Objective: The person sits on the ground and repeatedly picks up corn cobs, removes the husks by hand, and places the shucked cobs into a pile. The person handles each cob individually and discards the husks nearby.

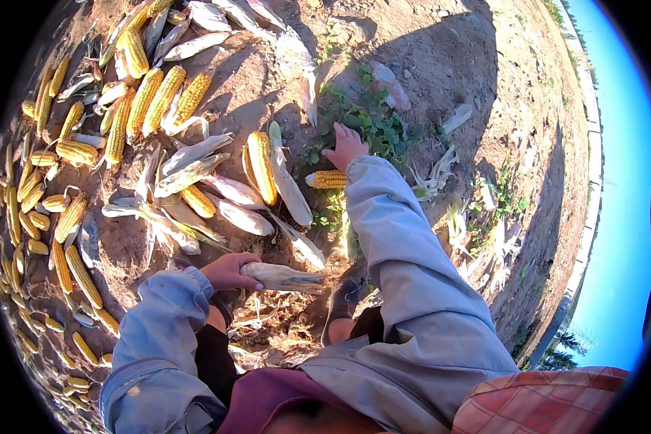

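From the head camera, the left hand (pixel 231 273) is closed around one end of a long, pale corn ear in dry husk (pixel 286 278), which runs sideways, its loose end pointing right, well in from the right edge of the brown dirt ground (pixel 532 94). The right hand (pixel 349 147) has its fingers apart, looks empty, and is by leafy green weeds (pixel 376 126). A short yellow corn cob (pixel 327 179) lies sideways just on its near side, closer to this hand than the left.
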A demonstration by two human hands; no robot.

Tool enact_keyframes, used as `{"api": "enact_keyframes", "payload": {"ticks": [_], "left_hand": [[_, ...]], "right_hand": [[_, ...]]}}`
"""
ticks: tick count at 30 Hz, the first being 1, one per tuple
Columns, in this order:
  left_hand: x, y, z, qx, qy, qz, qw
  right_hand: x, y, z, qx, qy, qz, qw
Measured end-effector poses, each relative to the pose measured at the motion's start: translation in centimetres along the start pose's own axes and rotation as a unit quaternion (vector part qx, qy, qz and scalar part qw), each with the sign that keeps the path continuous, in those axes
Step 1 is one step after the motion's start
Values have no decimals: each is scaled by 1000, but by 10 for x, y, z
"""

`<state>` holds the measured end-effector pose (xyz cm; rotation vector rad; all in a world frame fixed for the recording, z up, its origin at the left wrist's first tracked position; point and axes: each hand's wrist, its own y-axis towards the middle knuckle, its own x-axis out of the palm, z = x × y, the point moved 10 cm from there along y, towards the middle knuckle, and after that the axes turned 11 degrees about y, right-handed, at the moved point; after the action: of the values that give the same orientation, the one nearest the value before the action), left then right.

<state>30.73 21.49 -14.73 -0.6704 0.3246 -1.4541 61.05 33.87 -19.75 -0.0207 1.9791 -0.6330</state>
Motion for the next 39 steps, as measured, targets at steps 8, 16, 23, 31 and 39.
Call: {"api": "enact_keyframes", "payload": {"ticks": [8, 16, 23, 31, 39], "left_hand": [[-19, -8, 8, -57, -29, 30, 998], [-32, -18, 8, -19, -31, 68, 997], [-33, -25, -3, 2, -93, 84, 992], [-28, -26, -5, 4, -132, 80, 988], [-26, -30, -6, -36, -81, 67, 994]], "right_hand": [[8, -22, 67, 68, -149, -3, 986], [9, 6, 102, 186, -239, -111, 947], [17, 2, 117, 165, -148, -5, 975], [59, 9, 141, 201, -111, -186, 955], [46, -19, 109, 161, -108, -182, 964]]}}
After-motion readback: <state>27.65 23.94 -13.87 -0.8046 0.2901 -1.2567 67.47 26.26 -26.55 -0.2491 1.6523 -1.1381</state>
